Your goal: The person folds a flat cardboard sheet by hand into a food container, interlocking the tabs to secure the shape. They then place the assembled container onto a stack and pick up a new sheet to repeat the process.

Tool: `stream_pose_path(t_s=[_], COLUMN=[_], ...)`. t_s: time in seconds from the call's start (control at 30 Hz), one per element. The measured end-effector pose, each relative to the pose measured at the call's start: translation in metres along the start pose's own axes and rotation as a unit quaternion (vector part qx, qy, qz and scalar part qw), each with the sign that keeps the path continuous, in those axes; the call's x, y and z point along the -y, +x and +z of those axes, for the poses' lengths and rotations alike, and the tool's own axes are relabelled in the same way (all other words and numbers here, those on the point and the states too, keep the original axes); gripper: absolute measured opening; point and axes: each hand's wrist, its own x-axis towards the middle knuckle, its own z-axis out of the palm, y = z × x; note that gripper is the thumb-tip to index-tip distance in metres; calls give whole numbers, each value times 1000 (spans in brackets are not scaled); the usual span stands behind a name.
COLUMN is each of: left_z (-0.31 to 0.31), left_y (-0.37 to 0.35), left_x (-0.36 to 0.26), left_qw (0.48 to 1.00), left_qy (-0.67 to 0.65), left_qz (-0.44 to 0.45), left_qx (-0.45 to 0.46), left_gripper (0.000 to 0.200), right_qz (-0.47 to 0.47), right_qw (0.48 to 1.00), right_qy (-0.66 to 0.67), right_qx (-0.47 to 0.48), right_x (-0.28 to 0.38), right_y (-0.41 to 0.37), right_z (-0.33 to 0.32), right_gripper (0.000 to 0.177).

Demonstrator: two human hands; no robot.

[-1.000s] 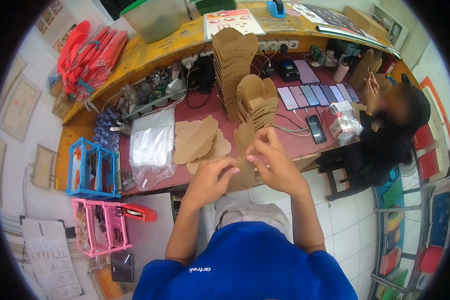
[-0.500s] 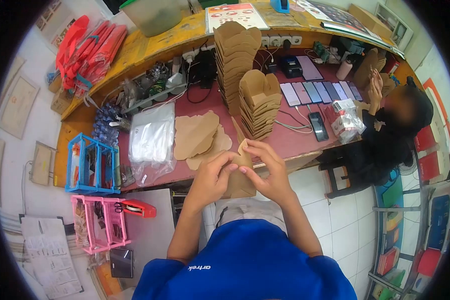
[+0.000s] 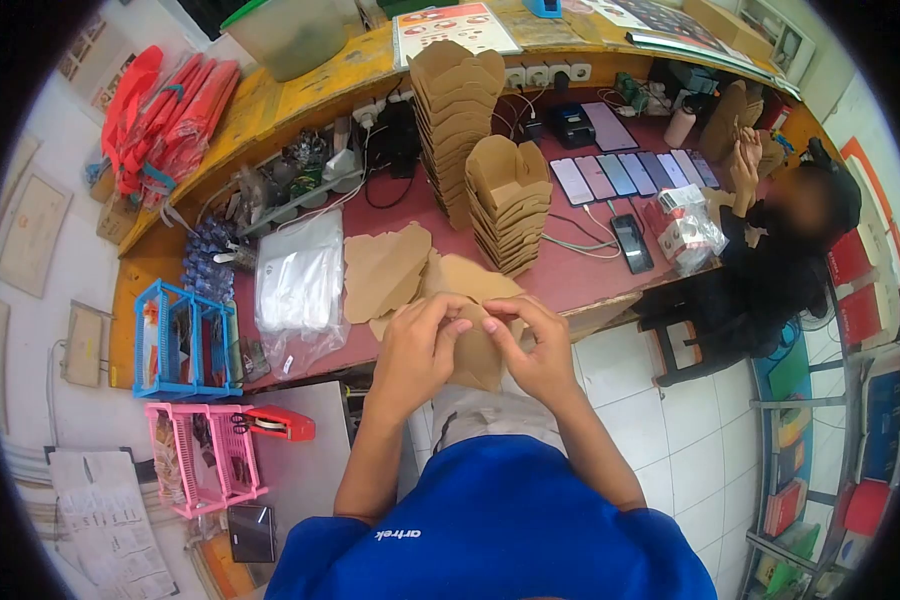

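Between my two hands, above my lap at the table's front edge, is a brown cardboard food box [image 3: 478, 345], partly folded. My left hand [image 3: 422, 345] pinches its left side with thumb and forefinger. My right hand [image 3: 532, 340] grips the right side the same way. Fingers cover parts of the box's upper edge. Flat cardboard blanks [image 3: 385, 270] lie on the table just beyond my left hand. Behind the hands stand a shorter stack of folded boxes [image 3: 510, 205] and a taller stack [image 3: 452, 120], nested and open at the top.
Clear plastic bags [image 3: 300, 270] lie left of the blanks, near a blue basket [image 3: 185, 340] and a pink basket [image 3: 205, 455]. Several phones [image 3: 615, 175] lie in a row at right. A co-worker [image 3: 770, 240] sits at the right with raised hands. A red tape dispenser [image 3: 280, 422] sits at lower left.
My hands have shifted slightly left and turned the box, and its tall upright flap no longer shows between them. A broad panel now leans out beyond my fingers. The view has shifted slightly.
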Motion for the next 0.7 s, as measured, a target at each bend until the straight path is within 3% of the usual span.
stream_pose_path(t_s=[0.07, 0.17, 0.37, 0.43, 0.47, 0.63, 0.7], left_z=[2, 9, 11, 5, 7, 16, 19], left_y=[1, -1, 2, 7, 7, 2, 0], left_x=[1, 3, -8, -6, -2, -1, 10], left_qw=[1000, 1000, 989, 979, 980, 992, 984], left_qy=[-11, -6, -51, 105, 91, 48, 87], left_qz=[2, 9, -35, 124, 128, 32, 62], left_qx=[-8, -16, -132, -126, -121, -114, -145], left_gripper=[16, 21, 26, 21, 21, 9, 7], right_qz=[53, 37, 0, -19, -38, -23, -33], right_qw=[998, 999, 999, 998, 997, 999, 999], right_qy=[23, 5, -38, -53, -66, -30, -24], right_qx=[6, -7, -38, -36, -33, -15, -19], right_x=[-1, -5, 0, -2, -3, -3, -6], right_y=[1, 0, 6, 7, 6, -2, 2], right_z=[-1, 1, -3, -2, -3, 2, 10], right_gripper=[18, 13, 7, 6, 6, 6, 6])
